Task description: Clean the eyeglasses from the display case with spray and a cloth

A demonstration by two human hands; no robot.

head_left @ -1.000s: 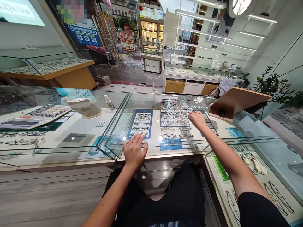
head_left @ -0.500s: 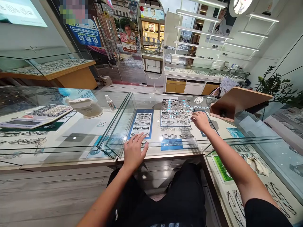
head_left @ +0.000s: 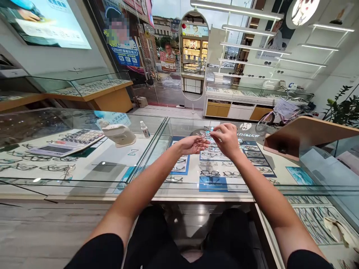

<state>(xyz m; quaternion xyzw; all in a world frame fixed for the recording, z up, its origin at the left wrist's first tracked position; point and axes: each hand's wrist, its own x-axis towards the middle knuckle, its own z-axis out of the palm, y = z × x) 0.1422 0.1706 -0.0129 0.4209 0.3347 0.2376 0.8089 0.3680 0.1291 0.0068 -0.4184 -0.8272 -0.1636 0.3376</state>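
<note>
The counter [head_left: 182, 191] before me has smooth, glossy glass, and the brown board [head_left: 311, 131] looks like wood. The calculator [head_left: 63, 146] and small bottle [head_left: 145, 130] seem plastic; the crumpled cloth [head_left: 338, 229] is matt.

"STELLEST" + nos. "67" & "94" on blue poster [head_left: 125, 54], L of oval mirror [head_left: 194, 56]; 1st no. blurry. "PLAYBOY" on lit sign [head_left: 194, 30] seen w/in mirror, nr top. "LI OPTICAL" decal [head_left: 249, 135], flipped, on glass showcase [head_left: 174, 193], below & R of mirror. Other txt too small.
</note>
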